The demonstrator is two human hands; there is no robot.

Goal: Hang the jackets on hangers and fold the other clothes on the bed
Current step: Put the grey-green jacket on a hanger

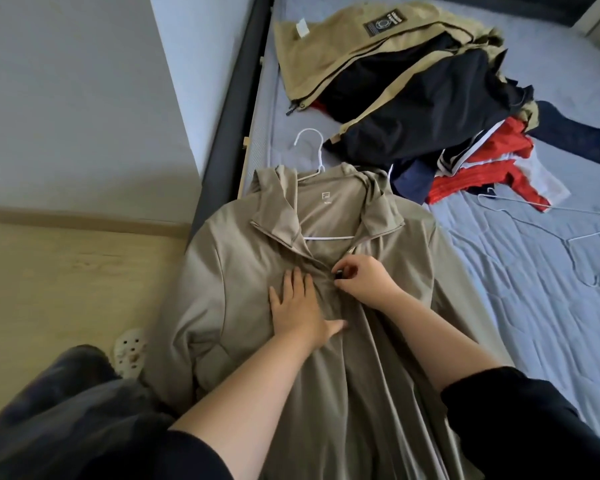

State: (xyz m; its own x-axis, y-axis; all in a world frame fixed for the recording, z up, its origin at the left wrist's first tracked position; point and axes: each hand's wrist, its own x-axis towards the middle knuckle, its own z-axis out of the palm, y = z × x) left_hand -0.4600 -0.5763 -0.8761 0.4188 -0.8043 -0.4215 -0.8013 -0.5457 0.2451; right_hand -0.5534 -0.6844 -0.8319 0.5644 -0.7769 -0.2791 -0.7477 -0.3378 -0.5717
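**Taupe jacket (257,258) on its hanger, zip pull pinched**

The jacket lies face up over the near left edge of the bed (534,306), collar toward the far side. A white hanger (312,147) sits inside its shoulders. The hook pokes out past the collar and the bar shows in the open neck.

The left hand (298,306) lies flat on the chest left of the zip, fingers straight and spread, pressing the cloth. Just right of it, the right hand (364,277) has its fingers curled and pinches the small dark zip pull (338,274).

Farther up the bed is a heap of clothes (430,116) — a khaki jacket (343,46) on top, dark cloth under it, a red-and-white garment (482,161) at the right. Thin spare hangers (534,216) lie on the bedcover right of the collar.

Left of the bed is a wooden floor (66,289) with a pale perforated clog (130,351) on it.
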